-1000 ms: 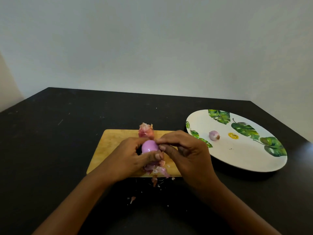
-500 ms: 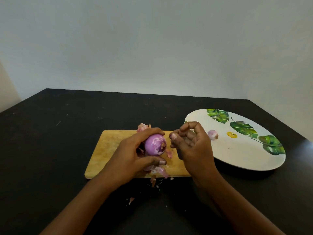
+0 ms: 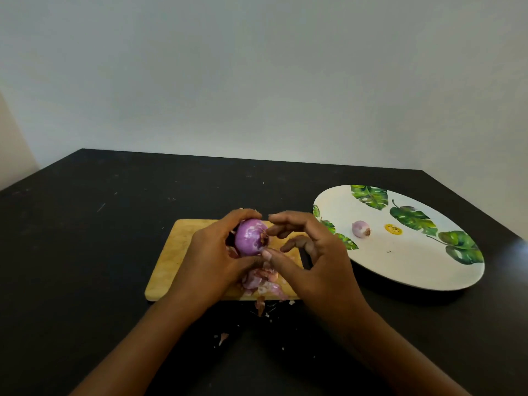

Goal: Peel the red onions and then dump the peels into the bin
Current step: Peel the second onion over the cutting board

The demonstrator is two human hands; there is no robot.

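Observation:
My left hand [image 3: 213, 258] grips a purple, mostly peeled red onion [image 3: 250, 237] just above the wooden cutting board [image 3: 177, 250]. To the right of the onion is my right hand [image 3: 311, 261], its fingers spread and loosely bent. The thumb tip touches the onion's lower right edge, and the fingertips are at its root end. A pile of pink peels [image 3: 264, 281] lies on the board's near edge under my hands. A small peeled onion [image 3: 360, 229] sits on the white plate [image 3: 400, 270]. No bin is in view.
The board and the leaf-printed plate rest on a black table [image 3: 85, 252] against a pale wall. A few peel scraps [image 3: 223, 337] lie on the table in front of the board. The plate is to the right of the board.
My left hand has turned the onion, so its root end now faces right. My right hand drew back from it, then came back with its fingers spread.

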